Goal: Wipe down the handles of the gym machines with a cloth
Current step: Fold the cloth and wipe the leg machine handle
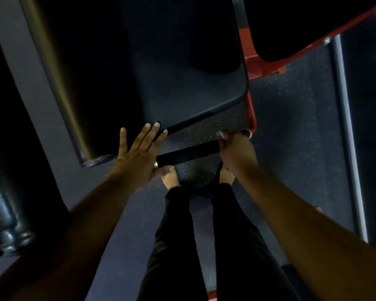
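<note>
The gym floor (pixel 291 118) is dark and speckled, under a black seat pad (pixel 193 88). I see one handle (pixel 187 152) and two hands. My left hand (pixel 137 156) is spread at its near end; my right hand (pixel 236 152) grips the far end. I see no cloth, so the wipe may miss.

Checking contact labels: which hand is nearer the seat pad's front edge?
Left. The left hand has straight fingers reaching the seat pad edge; the right hand grips the far end of the black handle, below the pad.
</note>
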The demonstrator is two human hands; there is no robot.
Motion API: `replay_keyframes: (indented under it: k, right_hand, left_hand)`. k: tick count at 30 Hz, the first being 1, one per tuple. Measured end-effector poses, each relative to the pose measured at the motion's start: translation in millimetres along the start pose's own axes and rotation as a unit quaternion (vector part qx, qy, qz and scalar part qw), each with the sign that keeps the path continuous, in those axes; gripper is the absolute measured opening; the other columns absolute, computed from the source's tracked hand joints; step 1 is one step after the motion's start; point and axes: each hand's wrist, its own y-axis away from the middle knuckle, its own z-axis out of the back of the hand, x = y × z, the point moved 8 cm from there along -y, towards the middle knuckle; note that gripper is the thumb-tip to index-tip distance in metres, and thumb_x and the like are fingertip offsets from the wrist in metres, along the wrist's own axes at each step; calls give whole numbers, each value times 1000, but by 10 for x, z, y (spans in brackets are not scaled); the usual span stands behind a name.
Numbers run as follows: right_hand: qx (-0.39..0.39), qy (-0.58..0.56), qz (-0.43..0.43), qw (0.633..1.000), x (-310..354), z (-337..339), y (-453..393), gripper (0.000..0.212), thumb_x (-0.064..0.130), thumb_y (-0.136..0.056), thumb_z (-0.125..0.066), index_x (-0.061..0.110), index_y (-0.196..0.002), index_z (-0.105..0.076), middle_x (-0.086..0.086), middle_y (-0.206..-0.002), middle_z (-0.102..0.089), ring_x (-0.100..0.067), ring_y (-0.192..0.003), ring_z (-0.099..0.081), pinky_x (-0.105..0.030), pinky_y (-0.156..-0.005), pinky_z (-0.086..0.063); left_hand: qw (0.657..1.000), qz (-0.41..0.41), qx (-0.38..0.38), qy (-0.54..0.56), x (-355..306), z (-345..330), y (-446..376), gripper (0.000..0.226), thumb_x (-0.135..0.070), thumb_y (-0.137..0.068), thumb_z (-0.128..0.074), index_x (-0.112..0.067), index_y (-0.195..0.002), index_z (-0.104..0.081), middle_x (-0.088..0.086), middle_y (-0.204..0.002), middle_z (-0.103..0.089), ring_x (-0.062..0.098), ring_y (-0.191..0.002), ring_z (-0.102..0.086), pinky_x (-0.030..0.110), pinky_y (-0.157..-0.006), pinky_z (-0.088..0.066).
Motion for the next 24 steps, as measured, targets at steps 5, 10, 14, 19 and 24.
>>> replay_keyframes:
  k: [5, 10, 14, 19, 24]
  right_hand:
    - [-54, 59, 187, 979, 874, -450, 621, 25, 9, -95, -53, 10, -113, -71, -16, -119, -69, -30, -114, -65, -50, -109, -46]
    - [61, -93, 247, 962, 1119, -718, 801, 38, 14, -105, -50, 14, -142, -58, -5, -149, -55, -12, -144, -42, -28, -126, -8]
    - [-50, -277, 168, 945, 405, -223, 804, 31, 7, -105, -45, 9, -127, -66, -6, -133, -68, -14, -127, -61, -35, -113, -45]
    - [-253, -441, -186, 841, -938, 77, 525, 34, 19, -111, -39, 7, -133, -62, 1, -120, -69, -3, -107, -67, -17, -90, -54]
    - [-194, -509, -267, 795, -930, -401, 102, 35, 31, -110, -41, 10, -112, -69, 2, -94, -66, -1, -79, -61, -24, -85, -53]
  left_hand:
    - [1000, 6, 18, -3, -3, -7, -18, 101, -83, -84, -19, -31, -152, 34, -5, -163, 37, 15, -150, 33, 61, -112, 29]
    - [1000, 1, 14, 0, 18, -14, -8, 108, -76, -80, -34, -31, -153, 32, -8, -161, 39, 13, -149, 35, 60, -112, 31]
    - [1000, 2, -9, 12, 15, -22, -20, 101, -84, -84, -20, -29, -158, 20, -7, -165, 28, 13, -152, 27, 58, -114, 30]
    - [1000, 2, -23, 13, 31, -41, -22, 101, -83, -88, -32, -30, -160, 15, -7, -168, 22, 10, -152, 28, 60, -117, 25]
    - [1000, -1, -30, 1, 56, -85, -36, 101, -82, -89, -36, -29, -162, 10, -5, -171, 16, 8, -151, 29, 58, -116, 27]
